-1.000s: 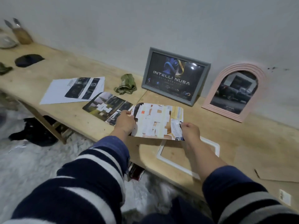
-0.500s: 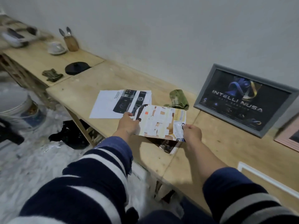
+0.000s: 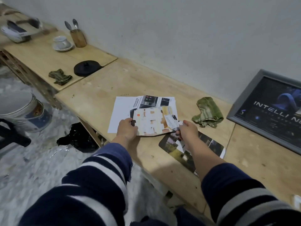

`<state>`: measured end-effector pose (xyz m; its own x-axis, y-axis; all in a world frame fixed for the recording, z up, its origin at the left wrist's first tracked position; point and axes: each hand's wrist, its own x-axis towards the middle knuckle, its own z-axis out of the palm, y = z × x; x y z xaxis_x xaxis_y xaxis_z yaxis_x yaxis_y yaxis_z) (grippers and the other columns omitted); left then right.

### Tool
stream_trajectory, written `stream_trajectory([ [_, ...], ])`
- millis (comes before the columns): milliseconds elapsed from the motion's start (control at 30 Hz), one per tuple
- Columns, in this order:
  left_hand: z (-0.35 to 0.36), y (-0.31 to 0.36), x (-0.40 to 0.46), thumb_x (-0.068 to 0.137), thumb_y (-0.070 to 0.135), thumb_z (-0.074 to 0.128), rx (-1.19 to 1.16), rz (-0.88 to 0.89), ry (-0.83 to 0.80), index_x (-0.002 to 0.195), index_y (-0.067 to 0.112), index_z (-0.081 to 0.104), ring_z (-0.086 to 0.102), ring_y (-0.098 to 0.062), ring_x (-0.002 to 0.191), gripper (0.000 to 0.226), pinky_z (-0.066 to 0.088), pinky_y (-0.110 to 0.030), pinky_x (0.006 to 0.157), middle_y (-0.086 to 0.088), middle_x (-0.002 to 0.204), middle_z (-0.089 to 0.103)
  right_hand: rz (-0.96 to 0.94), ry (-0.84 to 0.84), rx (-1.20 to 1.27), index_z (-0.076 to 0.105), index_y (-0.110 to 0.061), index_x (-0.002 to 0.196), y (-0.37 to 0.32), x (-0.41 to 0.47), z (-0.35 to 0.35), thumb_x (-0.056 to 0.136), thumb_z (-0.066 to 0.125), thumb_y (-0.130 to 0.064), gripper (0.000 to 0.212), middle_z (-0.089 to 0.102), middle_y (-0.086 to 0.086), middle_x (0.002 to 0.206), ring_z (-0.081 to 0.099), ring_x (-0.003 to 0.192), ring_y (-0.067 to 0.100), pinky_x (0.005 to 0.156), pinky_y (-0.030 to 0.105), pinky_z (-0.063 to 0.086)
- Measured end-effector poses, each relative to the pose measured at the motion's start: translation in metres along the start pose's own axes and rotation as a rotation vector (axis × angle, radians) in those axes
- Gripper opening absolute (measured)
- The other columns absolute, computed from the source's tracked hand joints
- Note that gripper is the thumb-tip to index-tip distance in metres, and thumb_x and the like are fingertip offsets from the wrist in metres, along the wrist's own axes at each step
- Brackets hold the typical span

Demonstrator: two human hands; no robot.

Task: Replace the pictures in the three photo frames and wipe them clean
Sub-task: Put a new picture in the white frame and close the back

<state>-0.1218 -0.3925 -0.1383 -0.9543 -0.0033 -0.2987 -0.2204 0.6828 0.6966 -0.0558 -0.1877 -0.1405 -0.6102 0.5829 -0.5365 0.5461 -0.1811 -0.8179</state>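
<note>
Pale plywood forms the long counter (image 3: pixel 101 88) that runs along the grey wall. Above its front edge, the left hand (image 3: pixel 127 130) and the right hand (image 3: pixel 187 130) each grip one side of a printed picture patched with white and cream blocks (image 3: pixel 151 122), fingers curled under and thumbs on top; the print is held roughly level. Directly beneath it lies a white printed sheet with dark product photos (image 3: pixel 123 108), flat on the counter. A second dark photo print with rounded corners (image 3: pixel 192 149) lies under the right forearm. A crumpled green striped cloth (image 3: pixel 207 112) rests just right of the white sheet. At the far right, a grey rectangular photo frame holding a dark "INTELLI" poster (image 3: pixel 268 111) leans against the wall. Farther left sit a black round lid (image 3: pixel 87 68), a darker green cloth (image 3: pixel 60 76), a white cup on a saucer (image 3: pixel 62 44) and a wooden utensil holder (image 3: pixel 78 38).
</note>
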Motion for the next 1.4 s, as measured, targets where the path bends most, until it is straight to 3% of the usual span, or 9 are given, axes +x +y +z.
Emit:
stream_trajectory([
  [100, -0.005, 0.000, 0.012, 0.082, 0.018, 0.066, 0.084, -0.001, -0.011, 0.124, 0.010, 0.053, 0.052, -0.028, 0.111, 0.045, 0.045, -0.037, 0.091, -0.014, 0.136, 0.049, 0.017, -0.043, 0.048, 0.035, -0.016, 0.146, -0.001, 0.001, 0.010, 0.097, 0.036, 0.002, 0.052, 0.056, 0.017, 0.130, 0.057, 0.063, 0.011, 0.053, 0.023, 0.047],
  [233, -0.005, 0.003, 0.018, 0.088, 0.028, 0.064, 0.321, 0.009, -0.013, 0.152, 0.024, 0.018, 0.006, -0.027, 0.147, 0.079, 0.016, -0.049, 0.116, -0.002, 0.161, -0.006, 0.004, -0.091, 0.100, 0.042, -0.010, 0.141, -0.001, 0.000, 0.019, 0.097, 0.033, 0.006, 0.048, 0.055, 0.013, 0.127, 0.063, 0.075, 0.013, 0.053, 0.018, 0.051],
  [467, 0.033, 0.026, -0.003, 0.093, 0.026, 0.057, 0.391, 0.275, -0.111, 0.129, 0.025, 0.052, 0.031, -0.026, 0.129, 0.036, 0.035, -0.042, 0.102, -0.004, 0.138, 0.038, -0.077, -0.011, -0.075, 0.060, -0.015, 0.123, 0.004, 0.001, -0.004, 0.094, 0.045, -0.008, 0.033, 0.064, 0.009, 0.089, 0.054, 0.066, 0.017, 0.058, 0.029, 0.045],
  [600, 0.058, 0.041, -0.015, 0.093, 0.022, 0.054, 0.371, 0.325, -0.251, 0.125, 0.022, 0.053, 0.035, -0.028, 0.125, 0.032, 0.037, -0.043, 0.103, -0.006, 0.134, 0.042, -0.193, 0.095, -0.367, 0.061, -0.018, 0.120, 0.012, -0.008, -0.039, 0.093, 0.042, -0.010, 0.035, 0.064, 0.005, 0.111, 0.060, 0.089, 0.025, 0.068, 0.029, 0.046],
  [767, 0.087, 0.056, -0.031, 0.092, 0.025, 0.057, 0.454, 0.390, -0.332, 0.131, 0.019, 0.048, 0.032, -0.030, 0.130, 0.041, 0.036, -0.040, 0.105, -0.009, 0.138, 0.036, -0.113, 0.202, -0.852, 0.030, -0.035, 0.143, 0.031, -0.027, -0.088, 0.082, 0.062, -0.031, 0.069, 0.031, 0.005, 0.141, 0.028, 0.129, 0.030, 0.102, 0.040, 0.030],
  [1000, 0.101, 0.065, -0.046, 0.088, 0.029, 0.063, 0.445, 0.283, -0.303, 0.135, 0.013, 0.038, 0.033, -0.037, 0.132, 0.055, 0.041, -0.042, 0.100, -0.012, 0.146, 0.015, -0.055, 0.149, -0.843, -0.015, -0.032, 0.150, 0.057, -0.046, -0.112, 0.071, 0.076, -0.043, 0.120, 0.021, 0.003, 0.150, 0.023, 0.132, 0.027, 0.099, 0.042, 0.028],
  [1100, 0.100, 0.068, -0.045, 0.092, 0.022, 0.059, 0.251, 0.211, -0.308, 0.140, 0.008, 0.031, 0.050, -0.035, 0.121, 0.058, 0.043, -0.039, 0.096, -0.015, 0.144, 0.032, -0.087, 0.184, -0.775, -0.010, -0.032, 0.151, 0.063, -0.047, -0.111, 0.069, 0.081, -0.036, 0.123, 0.025, -0.002, 0.151, 0.023, 0.131, 0.025, 0.097, 0.041, 0.028],
  [1200, 0.098, 0.068, -0.044, 0.095, 0.015, 0.050, 0.183, 0.244, -0.320, 0.125, 0.011, 0.044, 0.061, -0.031, 0.103, 0.032, 0.049, -0.037, 0.086, -0.013, 0.119, 0.061, -0.099, 0.179, -0.747, -0.009, -0.032, 0.151, 0.065, -0.047, -0.113, 0.070, 0.081, -0.033, 0.121, 0.023, -0.003, 0.152, 0.022, 0.133, 0.024, 0.099, 0.042, 0.028],
  [1400, 0.091, 0.076, -0.063, 0.097, 0.003, 0.041, -0.044, 0.250, -0.232, 0.137, 0.013, 0.041, 0.060, -0.028, 0.104, 0.042, 0.046, -0.034, 0.082, -0.011, 0.123, 0.059, -0.109, 0.316, -0.320, -0.008, -0.036, 0.149, 0.064, -0.049, -0.119, 0.084, 0.067, -0.015, 0.102, 0.040, 0.004, 0.148, 0.046, 0.125, 0.028, 0.101, 0.043, 0.036],
])
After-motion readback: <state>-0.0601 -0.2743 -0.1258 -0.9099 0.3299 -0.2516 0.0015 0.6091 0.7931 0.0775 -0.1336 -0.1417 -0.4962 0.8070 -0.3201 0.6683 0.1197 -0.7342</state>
